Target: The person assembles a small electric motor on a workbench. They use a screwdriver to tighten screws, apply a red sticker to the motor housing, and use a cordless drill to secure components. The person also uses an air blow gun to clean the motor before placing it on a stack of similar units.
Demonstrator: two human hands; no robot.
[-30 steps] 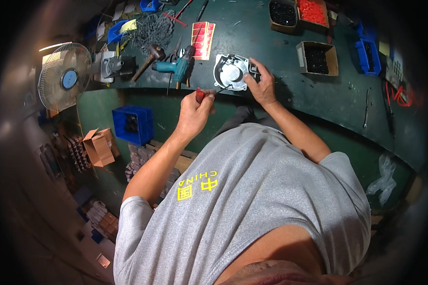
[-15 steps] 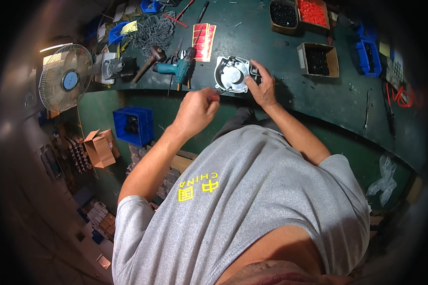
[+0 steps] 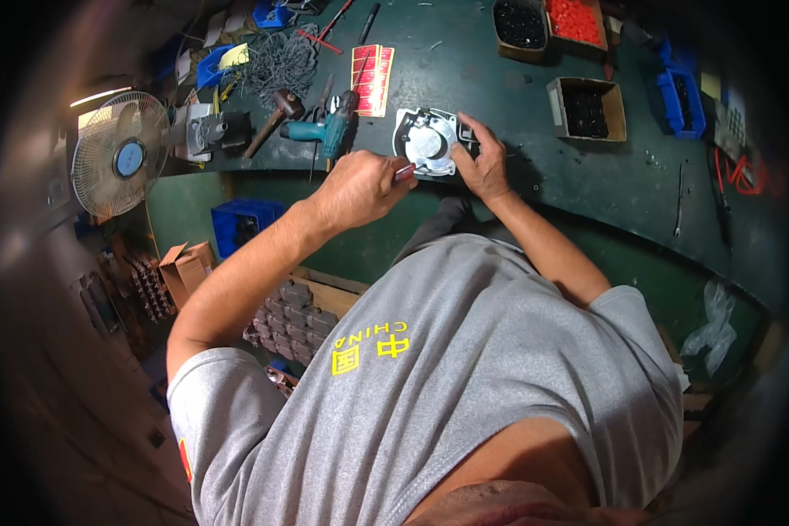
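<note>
A round silver metal housing (image 3: 427, 143) with a dark rim lies near the front edge of the green workbench. My right hand (image 3: 484, 165) grips its right side, thumb on the near part and fingers along the outer edge. My left hand (image 3: 359, 188) is closed around a small tool with a reddish handle (image 3: 404, 173), which points at the housing's near left edge. The fist hides most of that tool. Just left of the housing lie a teal power drill (image 3: 326, 131) and a dark-headed mallet (image 3: 286, 106).
Red-and-white label sheets (image 3: 370, 81) lie behind the drill, near a heap of grey wires (image 3: 280, 66). At the back right stand boxes of black parts (image 3: 519, 26) and red parts (image 3: 575, 22), plus another carton (image 3: 618, 110). A fan (image 3: 123, 158) is at the left.
My left hand has moved up to the housing with the reddish-handled tool, and its elbow has swung outward to the left. My right hand and the housing have stayed nearly still.
</note>
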